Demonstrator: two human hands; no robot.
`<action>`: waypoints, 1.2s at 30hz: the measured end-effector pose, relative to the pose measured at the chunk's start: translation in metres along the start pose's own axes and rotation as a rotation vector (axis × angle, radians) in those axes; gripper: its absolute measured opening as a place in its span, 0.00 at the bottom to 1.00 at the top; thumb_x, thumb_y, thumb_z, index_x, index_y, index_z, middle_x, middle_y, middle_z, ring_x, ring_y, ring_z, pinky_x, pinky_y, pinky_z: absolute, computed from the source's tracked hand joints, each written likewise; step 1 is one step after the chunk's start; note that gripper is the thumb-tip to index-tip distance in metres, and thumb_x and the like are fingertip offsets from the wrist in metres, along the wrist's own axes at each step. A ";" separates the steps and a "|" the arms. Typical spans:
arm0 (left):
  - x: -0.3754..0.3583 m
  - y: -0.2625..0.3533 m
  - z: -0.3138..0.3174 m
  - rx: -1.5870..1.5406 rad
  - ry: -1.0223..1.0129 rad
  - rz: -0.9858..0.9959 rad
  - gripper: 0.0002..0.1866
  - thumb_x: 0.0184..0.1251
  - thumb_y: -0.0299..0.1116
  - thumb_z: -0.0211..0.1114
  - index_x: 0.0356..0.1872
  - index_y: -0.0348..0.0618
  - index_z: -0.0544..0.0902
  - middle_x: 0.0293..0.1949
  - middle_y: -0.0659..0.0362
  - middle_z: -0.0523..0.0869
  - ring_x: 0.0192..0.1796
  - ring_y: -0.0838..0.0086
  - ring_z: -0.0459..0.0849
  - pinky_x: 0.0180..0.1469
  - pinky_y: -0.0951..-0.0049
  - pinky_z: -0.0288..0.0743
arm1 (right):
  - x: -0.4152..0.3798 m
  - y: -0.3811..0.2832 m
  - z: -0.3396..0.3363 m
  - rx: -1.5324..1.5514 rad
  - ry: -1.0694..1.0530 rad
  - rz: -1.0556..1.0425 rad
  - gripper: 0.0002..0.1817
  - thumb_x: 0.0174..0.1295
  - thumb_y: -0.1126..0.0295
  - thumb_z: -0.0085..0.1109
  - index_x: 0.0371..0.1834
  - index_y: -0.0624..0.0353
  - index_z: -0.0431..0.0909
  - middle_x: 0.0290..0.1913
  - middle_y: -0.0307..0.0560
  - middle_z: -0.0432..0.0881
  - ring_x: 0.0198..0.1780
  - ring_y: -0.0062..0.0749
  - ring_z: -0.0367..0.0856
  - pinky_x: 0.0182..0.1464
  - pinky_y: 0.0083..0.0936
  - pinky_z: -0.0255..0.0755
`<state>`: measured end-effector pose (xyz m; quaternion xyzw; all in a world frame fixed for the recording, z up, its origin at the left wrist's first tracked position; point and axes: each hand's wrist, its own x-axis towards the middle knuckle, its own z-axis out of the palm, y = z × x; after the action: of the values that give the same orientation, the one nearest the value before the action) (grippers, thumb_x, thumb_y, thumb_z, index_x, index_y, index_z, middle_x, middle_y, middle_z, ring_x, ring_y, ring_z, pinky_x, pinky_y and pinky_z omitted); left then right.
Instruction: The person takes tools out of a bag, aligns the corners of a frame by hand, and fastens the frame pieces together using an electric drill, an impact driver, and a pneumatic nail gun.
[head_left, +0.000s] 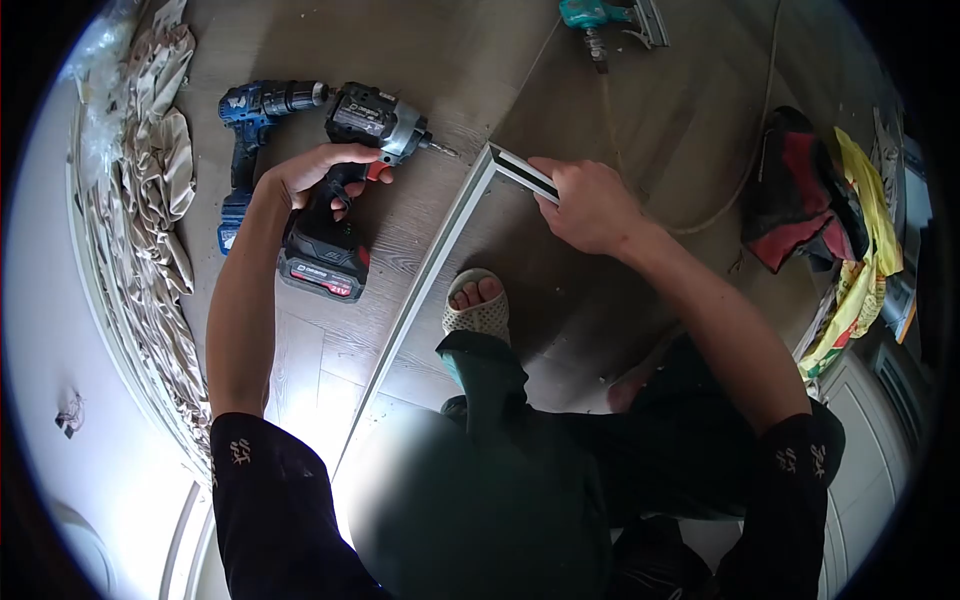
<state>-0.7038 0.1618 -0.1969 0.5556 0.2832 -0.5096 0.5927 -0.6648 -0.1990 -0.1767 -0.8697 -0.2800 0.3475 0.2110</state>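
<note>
My left hand is wrapped round the grip of a black and grey cordless impact driver. The driver has a 21V battery at its base, and its bit points right, towards the corner of a thin white metal frame. Bit and frame are apart. Fingers of my right hand close round the frame's short side, just right of that corner. From the corner, the long side slants down towards my lap, where its far end is lost in glare.
A blue cordless drill lies left of the impact driver. Crumpled beige sheeting lines the left wall. At the top is a teal air tool with a hose. A black and red bag and yellow plastic bag lie right.
</note>
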 end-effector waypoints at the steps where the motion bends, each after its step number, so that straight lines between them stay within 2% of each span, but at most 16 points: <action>1: -0.005 -0.001 0.004 0.004 0.032 -0.027 0.25 0.63 0.54 0.71 0.49 0.43 0.84 0.40 0.61 0.89 0.27 0.83 0.74 0.22 0.78 0.73 | 0.001 0.001 0.000 0.009 0.009 0.001 0.22 0.64 0.66 0.59 0.61 0.58 0.80 0.42 0.62 0.87 0.44 0.59 0.85 0.52 0.48 0.78; 6: -0.007 -0.027 -0.003 -0.047 0.033 -0.125 0.29 0.58 0.57 0.75 0.49 0.43 0.85 0.33 0.63 0.84 0.26 0.81 0.74 0.26 0.76 0.75 | 0.002 0.007 -0.003 0.005 -0.042 -0.025 0.25 0.64 0.61 0.61 0.63 0.59 0.79 0.45 0.62 0.87 0.49 0.57 0.85 0.55 0.47 0.78; 9: -0.013 -0.033 0.007 -0.072 0.132 -0.088 0.29 0.60 0.58 0.72 0.48 0.42 0.86 0.27 0.64 0.81 0.24 0.80 0.75 0.28 0.74 0.76 | -0.006 0.015 -0.009 0.052 -0.048 -0.075 0.26 0.64 0.59 0.62 0.64 0.59 0.79 0.46 0.62 0.87 0.50 0.55 0.85 0.56 0.45 0.78; 11: -0.018 -0.037 0.016 -0.080 0.188 -0.069 0.29 0.62 0.59 0.71 0.47 0.41 0.87 0.25 0.64 0.79 0.22 0.79 0.76 0.29 0.74 0.77 | -0.014 0.024 -0.018 0.035 -0.134 -0.057 0.29 0.64 0.55 0.63 0.64 0.60 0.78 0.49 0.61 0.87 0.52 0.54 0.85 0.57 0.42 0.78; 14: -0.022 -0.043 0.014 -0.053 0.317 -0.008 0.31 0.54 0.62 0.78 0.44 0.42 0.87 0.31 0.62 0.82 0.31 0.77 0.80 0.34 0.70 0.80 | -0.021 0.020 -0.038 0.010 -0.223 -0.042 0.30 0.64 0.53 0.64 0.64 0.62 0.78 0.51 0.61 0.87 0.53 0.53 0.85 0.58 0.40 0.78; 16: -0.021 -0.047 0.014 0.023 0.368 0.041 0.32 0.54 0.62 0.78 0.45 0.42 0.87 0.33 0.61 0.83 0.32 0.77 0.81 0.36 0.71 0.80 | -0.028 0.018 -0.050 -0.012 -0.351 -0.024 0.31 0.64 0.52 0.64 0.64 0.64 0.78 0.52 0.61 0.86 0.54 0.52 0.85 0.59 0.38 0.77; 21: -0.023 -0.059 0.013 0.315 0.557 0.237 0.36 0.54 0.63 0.78 0.47 0.38 0.86 0.42 0.56 0.89 0.39 0.75 0.84 0.45 0.73 0.79 | -0.045 0.031 -0.066 0.065 -0.259 -0.061 0.31 0.64 0.53 0.65 0.63 0.65 0.78 0.53 0.61 0.86 0.55 0.51 0.86 0.60 0.37 0.77; 23: -0.019 -0.070 0.013 0.310 0.598 0.253 0.37 0.53 0.63 0.79 0.47 0.36 0.85 0.42 0.54 0.89 0.41 0.73 0.85 0.47 0.71 0.80 | -0.052 0.032 -0.073 0.058 -0.169 -0.108 0.30 0.63 0.54 0.66 0.63 0.65 0.78 0.51 0.63 0.86 0.54 0.50 0.86 0.58 0.36 0.78; 25: -0.023 -0.076 0.012 0.308 0.633 0.264 0.38 0.52 0.62 0.80 0.47 0.34 0.84 0.42 0.52 0.89 0.43 0.70 0.86 0.49 0.68 0.80 | -0.059 0.026 -0.094 0.017 -0.188 -0.090 0.30 0.63 0.55 0.66 0.62 0.66 0.78 0.51 0.63 0.86 0.54 0.51 0.86 0.58 0.37 0.78; 29: -0.025 -0.078 0.023 0.562 0.771 0.320 0.38 0.49 0.56 0.83 0.48 0.31 0.83 0.41 0.48 0.88 0.46 0.63 0.86 0.53 0.65 0.79 | -0.073 0.045 -0.117 -0.031 -0.149 -0.018 0.30 0.62 0.56 0.66 0.61 0.67 0.78 0.50 0.64 0.86 0.53 0.52 0.87 0.56 0.37 0.79; 31: -0.026 -0.080 0.029 0.833 0.856 0.298 0.33 0.48 0.44 0.82 0.49 0.29 0.82 0.41 0.44 0.88 0.47 0.58 0.86 0.56 0.63 0.77 | -0.087 0.057 -0.121 -0.031 -0.093 0.019 0.29 0.62 0.56 0.66 0.60 0.67 0.78 0.49 0.65 0.86 0.53 0.52 0.87 0.56 0.37 0.79; 32: -0.023 -0.085 0.022 0.850 0.851 0.325 0.33 0.48 0.44 0.82 0.49 0.29 0.82 0.41 0.44 0.88 0.47 0.58 0.86 0.56 0.63 0.77 | -0.093 0.062 -0.119 -0.049 -0.087 0.014 0.29 0.62 0.57 0.66 0.60 0.67 0.78 0.49 0.65 0.86 0.52 0.52 0.87 0.55 0.37 0.80; 34: -0.010 -0.087 0.000 0.814 0.762 0.289 0.26 0.47 0.31 0.78 0.48 0.29 0.81 0.37 0.50 0.88 0.43 0.63 0.87 0.51 0.66 0.80 | -0.102 0.072 -0.125 -0.096 -0.069 0.006 0.27 0.63 0.59 0.66 0.60 0.68 0.78 0.49 0.64 0.87 0.51 0.52 0.88 0.54 0.38 0.80; 35: -0.009 -0.074 -0.002 0.829 0.750 0.318 0.26 0.47 0.31 0.78 0.48 0.29 0.81 0.37 0.50 0.88 0.43 0.63 0.87 0.51 0.66 0.80 | -0.107 0.077 -0.129 -0.101 -0.046 0.029 0.27 0.63 0.59 0.66 0.60 0.68 0.78 0.49 0.64 0.87 0.51 0.52 0.88 0.54 0.38 0.80; 36: -0.016 -0.060 0.004 0.708 0.675 0.383 0.22 0.48 0.28 0.75 0.46 0.30 0.81 0.35 0.51 0.88 0.39 0.66 0.87 0.47 0.67 0.80 | -0.115 0.082 -0.129 -0.047 -0.032 0.052 0.27 0.64 0.60 0.65 0.60 0.68 0.78 0.49 0.64 0.87 0.50 0.51 0.88 0.53 0.37 0.81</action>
<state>-0.7647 0.1710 -0.2035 0.8969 0.1624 -0.2494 0.3271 -0.6130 -0.3564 -0.0804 -0.8757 -0.2687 0.3602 0.1766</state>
